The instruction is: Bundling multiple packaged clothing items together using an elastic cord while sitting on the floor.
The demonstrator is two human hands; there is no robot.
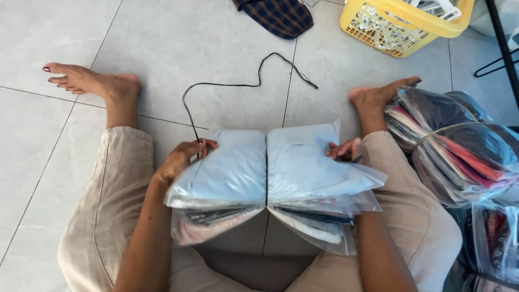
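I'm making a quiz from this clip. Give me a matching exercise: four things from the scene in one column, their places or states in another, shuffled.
1. yellow basket
2. black cord
3. plaid cloth
4. tied bundle of bagged clothes

A. beside the right leg
B. top right, on the floor
C. top middle, on the floor
D. cinched around the stack between the hands, loose end trailing on the tiles

Pairs: 1-B, 2-D, 3-C, 4-A

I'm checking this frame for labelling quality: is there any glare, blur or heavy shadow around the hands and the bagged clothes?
Head view: even daylight and sharp focus; soft glare on the stack of clear bagged garments and the tied bundle at right; the left hand and right hand are sharp, with shadow beneath the stack; slight wide-angle stretch at the edges.
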